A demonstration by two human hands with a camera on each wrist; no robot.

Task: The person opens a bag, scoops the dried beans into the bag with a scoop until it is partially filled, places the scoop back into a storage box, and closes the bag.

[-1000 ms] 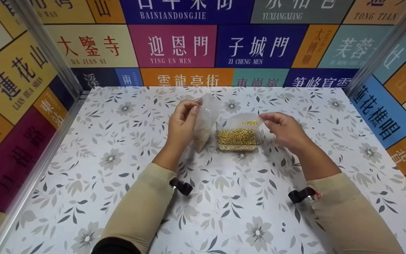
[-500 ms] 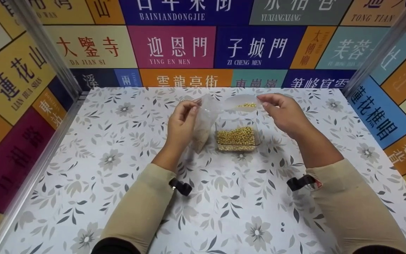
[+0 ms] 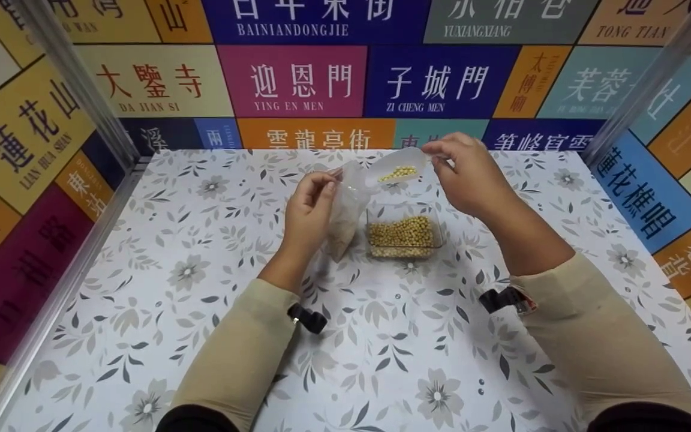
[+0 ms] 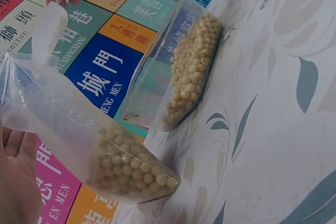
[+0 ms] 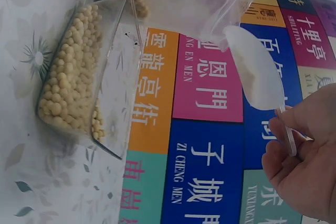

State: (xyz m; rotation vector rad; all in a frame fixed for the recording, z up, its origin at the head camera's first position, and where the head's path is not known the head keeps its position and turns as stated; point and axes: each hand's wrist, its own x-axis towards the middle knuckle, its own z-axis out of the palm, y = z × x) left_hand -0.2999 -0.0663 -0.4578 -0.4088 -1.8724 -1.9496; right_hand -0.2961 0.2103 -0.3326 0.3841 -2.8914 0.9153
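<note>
My right hand (image 3: pixel 465 174) pinches the short handle of a white translucent scoop (image 3: pixel 396 167), which carries a small heap of yellow soybeans (image 3: pixel 402 173). The scoop's tip reaches the mouth of a clear plastic bag (image 4: pixel 58 93). With thumb and fingers my left hand (image 3: pixel 311 204) holds that bag near its top. Soybeans (image 4: pixel 128 166) fill the bag's bottom corner, which touches the table. Just right of the bag stands a clear rectangular box (image 3: pixel 438 231), partly filled with soybeans (image 5: pixel 73 77). In the right wrist view the scoop (image 5: pixel 257 72) shows from its underside.
A white table (image 3: pixel 381 360) with a grey floral print lies under everything. Behind it rises a wall (image 3: pixel 297 78) of coloured panels with Chinese lettering. Similar panels and metal corner posts (image 3: pixel 75 78) flank both sides. Black camera mounts (image 3: pixel 308 318) sit on the wrists.
My right hand has lifted the scoop with its soybeans out of the box and moved it up and left to the bag's mouth. The left hand and bag stay nearly still.
</note>
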